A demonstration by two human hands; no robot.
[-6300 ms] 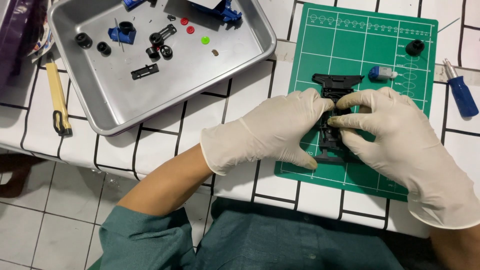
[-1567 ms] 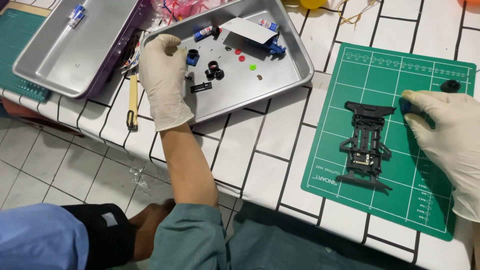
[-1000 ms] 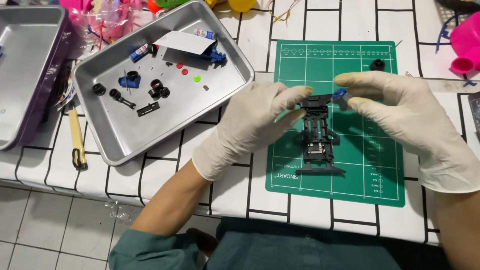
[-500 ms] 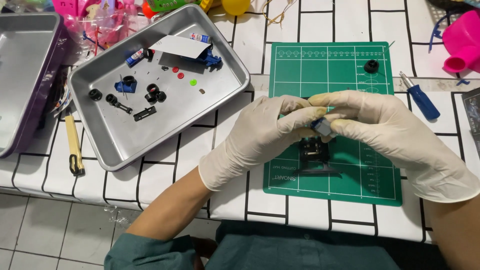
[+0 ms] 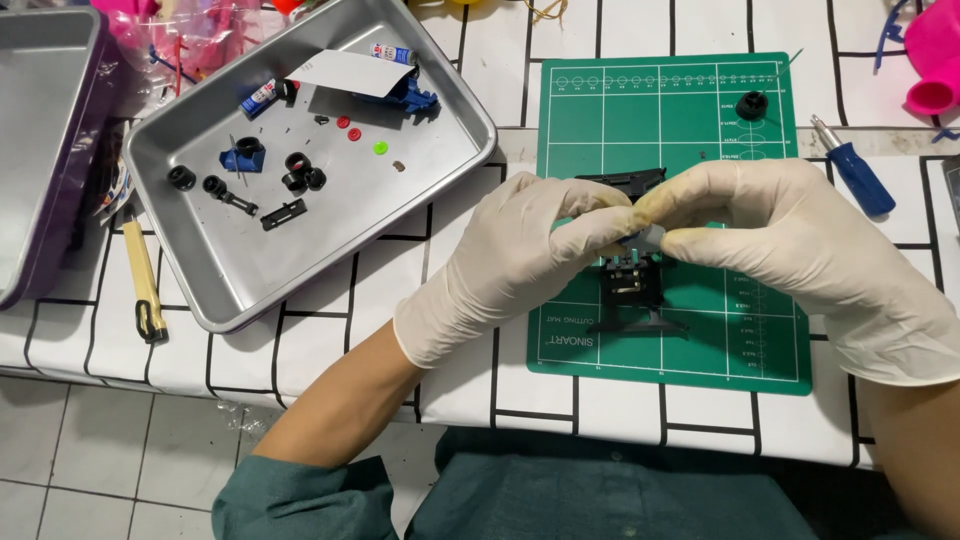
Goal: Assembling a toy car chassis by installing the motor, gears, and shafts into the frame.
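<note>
Gloves, pale latex ones, cover both hands as they meet over the green cutting mat (image 5: 690, 110). The left hand (image 5: 510, 265) and the right hand (image 5: 790, 250) are pressed fingertip to fingertip, pinching a small blue-and-silver part (image 5: 643, 236) between them; most of it is hidden by the fingers, so I cannot tell exactly what it is. Directly under the fingertips sits a black toy car chassis (image 5: 633, 290), lying flat on the mat near its middle, its far end poking out behind the left fingers and its near end splayed toward the person. Whether the small part already touches the chassis is hidden.

At the mat's far right corner rests a single small black wheel (image 5: 751, 104). Just off the mat to the right lies a blue-handled screwdriver (image 5: 855, 172) on the white tiled table (image 5: 300, 350).

To the left, well apart from the hands, stands a metal tray (image 5: 400, 190) holding several black tyres (image 5: 300, 175), a blue part with a black wheel on it (image 5: 242, 157), another blue part (image 5: 410, 97), a white slip of paper (image 5: 345, 73), a small tube (image 5: 262, 95), and red and green dots. A yellow-handled tool (image 5: 142, 280) lies beside the tray's left edge, and a second metal tray (image 5: 40, 130) sits further left. A pink object (image 5: 935, 50) shows at the top right corner.
</note>
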